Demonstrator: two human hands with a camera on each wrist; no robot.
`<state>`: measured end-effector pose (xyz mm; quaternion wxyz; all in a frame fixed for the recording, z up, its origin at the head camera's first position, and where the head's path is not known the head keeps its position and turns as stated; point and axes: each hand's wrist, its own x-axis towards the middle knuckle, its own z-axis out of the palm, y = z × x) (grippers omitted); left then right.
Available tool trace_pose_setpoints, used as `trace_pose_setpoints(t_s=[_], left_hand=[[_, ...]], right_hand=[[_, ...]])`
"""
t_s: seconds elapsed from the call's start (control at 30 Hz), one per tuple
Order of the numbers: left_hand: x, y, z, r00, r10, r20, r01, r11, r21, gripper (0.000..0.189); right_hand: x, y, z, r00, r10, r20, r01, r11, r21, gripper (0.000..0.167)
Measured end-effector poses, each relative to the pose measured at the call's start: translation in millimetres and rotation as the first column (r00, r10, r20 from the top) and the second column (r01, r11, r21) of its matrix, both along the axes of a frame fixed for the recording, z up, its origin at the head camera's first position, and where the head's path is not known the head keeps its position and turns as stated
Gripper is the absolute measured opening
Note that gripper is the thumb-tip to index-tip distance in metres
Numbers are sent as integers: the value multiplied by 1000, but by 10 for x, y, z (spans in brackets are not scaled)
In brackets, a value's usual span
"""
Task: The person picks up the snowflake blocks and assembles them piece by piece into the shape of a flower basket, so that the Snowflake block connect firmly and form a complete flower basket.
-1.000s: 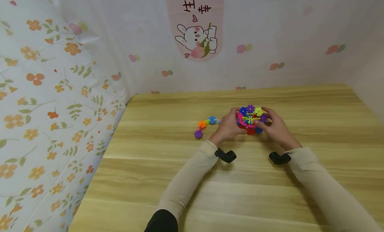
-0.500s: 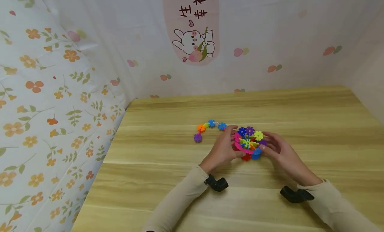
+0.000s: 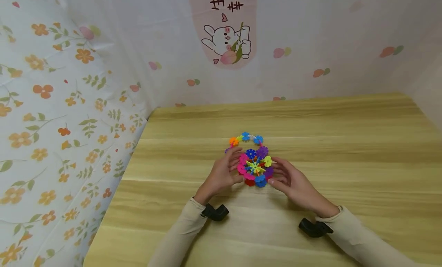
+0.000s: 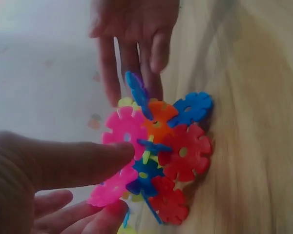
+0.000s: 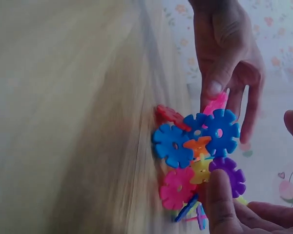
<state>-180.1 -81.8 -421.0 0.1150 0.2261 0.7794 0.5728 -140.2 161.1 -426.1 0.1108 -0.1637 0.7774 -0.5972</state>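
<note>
A cluster of interlocking plastic flower discs [image 3: 254, 167], in pink, red, blue, purple, yellow and orange, sits low over the wood-grain table between my two hands. From its left side my left hand [image 3: 219, 175] holds it, the thumb lying on a pink disc [image 4: 124, 129] and fingertips at the edge of another. On the opposite side my right hand [image 3: 298, 184] has its thumb across a purple disc [image 5: 230, 178], fingers behind. Right behind the cluster lies a curved chain of discs [image 3: 245, 136]; its left end is partly hidden by my left hand.
The wood-grain table [image 3: 345, 144] reaches back to a white fabric backdrop [image 3: 293, 29] printed with a rabbit. A flower-printed cloth [image 3: 69, 144] hangs along the left side. Black wrist mounts [image 3: 215, 212] sit on both cuffs.
Both hands have brought the disc cluster left and toward the front edge, so it now stands against the curved chain. The chain keeps its place on the table.
</note>
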Motion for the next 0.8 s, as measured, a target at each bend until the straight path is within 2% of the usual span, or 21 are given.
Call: trace_pose_setpoints(t_s=[0.1,0.23,0.3,0.43,0.67,0.8], left_hand=[[9,-7,128,1000,-4,10,4,1000,15,80],[83,22,303,1000,6,19,-6,1000,2,76],[105,25,316,1000,17,16,-16,1000,-9,76],[101,32,268,1000,24,8,-24,999,-32,76],[-11,-6,-12,998,68,18,-67,997,-45,76],[-38,-37,-56,998,57,-4,-57,998,-27,74]], right_hand=[[-71,-17,-6,1000,9,5,-9,1000,20,64],[-137,5,-21,999,27,-24,-26,999,41,59],[-156,21,-30,998,36,-45,-34,998,44,56],[-171,55,-65,998,32,-54,-31,999,29,51],[-175,61,-84,999,29,-40,-29,1000,-10,50],[-185,48,-78,999,29,-45,-30,1000,-8,48]])
